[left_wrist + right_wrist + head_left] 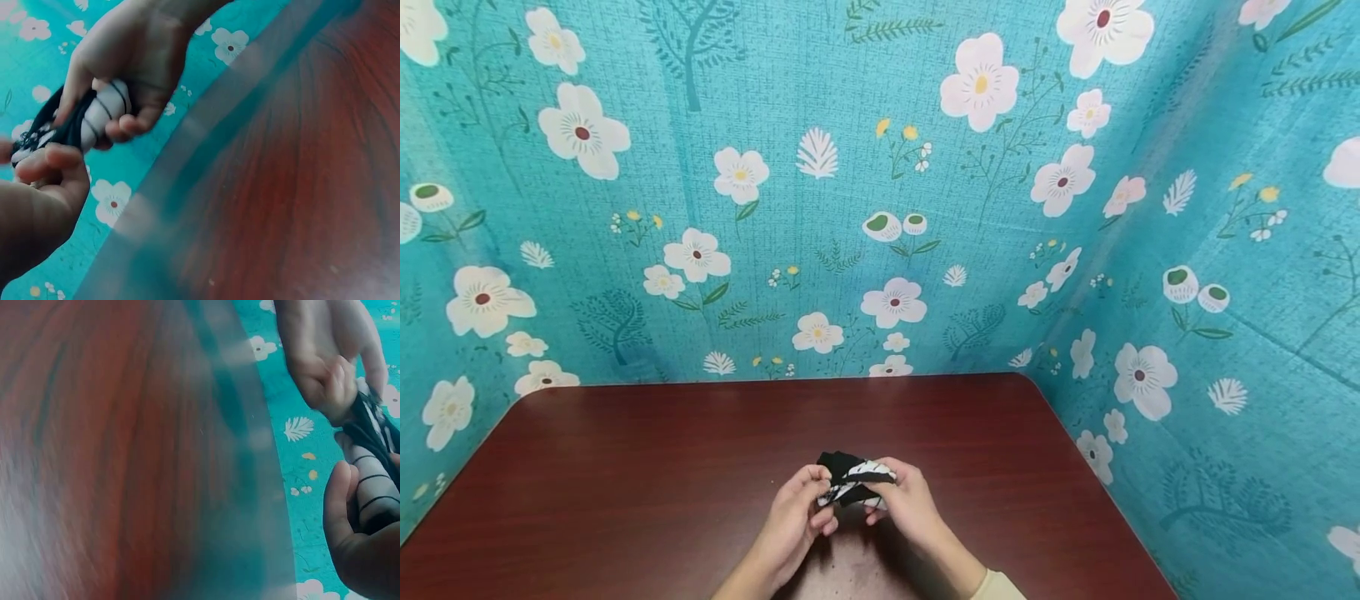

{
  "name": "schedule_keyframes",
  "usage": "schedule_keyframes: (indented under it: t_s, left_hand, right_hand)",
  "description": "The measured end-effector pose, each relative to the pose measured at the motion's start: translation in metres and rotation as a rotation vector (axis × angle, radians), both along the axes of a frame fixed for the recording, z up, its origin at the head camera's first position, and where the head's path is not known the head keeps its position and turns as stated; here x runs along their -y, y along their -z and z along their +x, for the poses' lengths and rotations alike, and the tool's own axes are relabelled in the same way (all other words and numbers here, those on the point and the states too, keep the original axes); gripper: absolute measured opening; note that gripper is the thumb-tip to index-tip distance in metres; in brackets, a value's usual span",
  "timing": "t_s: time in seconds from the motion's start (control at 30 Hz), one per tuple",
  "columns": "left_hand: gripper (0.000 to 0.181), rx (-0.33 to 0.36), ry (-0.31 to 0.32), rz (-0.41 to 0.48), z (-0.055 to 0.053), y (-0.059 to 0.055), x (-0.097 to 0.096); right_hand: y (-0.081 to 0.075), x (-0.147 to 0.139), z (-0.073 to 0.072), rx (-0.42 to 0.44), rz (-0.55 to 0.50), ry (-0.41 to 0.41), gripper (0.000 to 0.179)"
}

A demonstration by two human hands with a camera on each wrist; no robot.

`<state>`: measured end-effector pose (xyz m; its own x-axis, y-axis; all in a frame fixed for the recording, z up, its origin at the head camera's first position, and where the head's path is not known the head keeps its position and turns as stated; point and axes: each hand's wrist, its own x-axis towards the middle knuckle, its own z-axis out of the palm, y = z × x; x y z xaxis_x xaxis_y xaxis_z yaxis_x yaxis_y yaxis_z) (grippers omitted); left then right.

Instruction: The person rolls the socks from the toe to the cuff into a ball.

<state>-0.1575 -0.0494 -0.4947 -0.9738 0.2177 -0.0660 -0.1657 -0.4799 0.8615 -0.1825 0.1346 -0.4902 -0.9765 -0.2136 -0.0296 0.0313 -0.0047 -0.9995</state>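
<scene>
A small bundle of black-and-white cloth (871, 472) is held up between both hands, over the near part of the table. My left hand (797, 507) pinches its left end between thumb and fingers. My right hand (914, 505) grips the other end, with the thumb laid across the near side. Thin black lines cross the white part of the cloth (105, 112) in the left wrist view, beside a black band and a black-patterned strip. In the right wrist view the cloth (373, 478) looks rolled or folded, and fingers hide part of it.
The dark red-brown wooden table (647, 475) has rounded far corners and a glossy top. Teal fabric with white flowers (820, 250) hangs behind it and along both sides. A pale sleeve (996, 587) shows at the right wrist.
</scene>
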Motion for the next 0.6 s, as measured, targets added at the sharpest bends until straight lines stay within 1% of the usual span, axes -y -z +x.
schedule_keyframes:
  t_s: [0.07, 0.13, 0.2, 0.27, 0.33, 0.4, 0.47, 0.6]
  left_hand:
    - [0.009, 0.010, 0.017, -0.038, 0.001, 0.003, 0.002]
    - [0.018, 0.006, 0.007, -0.114, 0.000, 0.005, 0.003]
    - [0.024, -0.009, -0.018, -0.195, -0.002, 0.006, 0.003]
    - [0.025, -0.019, -0.056, -0.263, -0.005, 0.007, 0.003]
    - [0.024, -0.024, -0.095, -0.297, -0.006, 0.008, 0.002]
    - [0.022, -0.017, -0.126, -0.286, -0.008, 0.009, 0.002]
    - [0.020, -0.001, -0.140, -0.243, -0.008, 0.011, 0.001]
    - [0.015, 0.050, -0.125, -0.130, -0.010, 0.015, 0.003]
  right_hand:
    - [-0.003, -0.003, -0.001, -0.037, 0.060, -0.014, 0.020]
    - [-0.006, -0.005, -0.002, -0.062, 0.115, -0.023, 0.018]
    - [-0.008, -0.007, -0.003, -0.076, 0.160, -0.028, 0.016]
    - [-0.010, -0.007, -0.002, -0.083, 0.189, -0.026, 0.015]
    - [-0.013, -0.006, -0.002, -0.087, 0.205, -0.029, 0.016]
    - [-0.015, -0.005, 0.000, -0.099, 0.221, -0.043, 0.016]
    - [-0.018, -0.004, 0.001, -0.119, 0.228, -0.065, 0.015]
    - [-0.018, -0.002, 0.003, -0.168, 0.211, -0.125, 0.016]
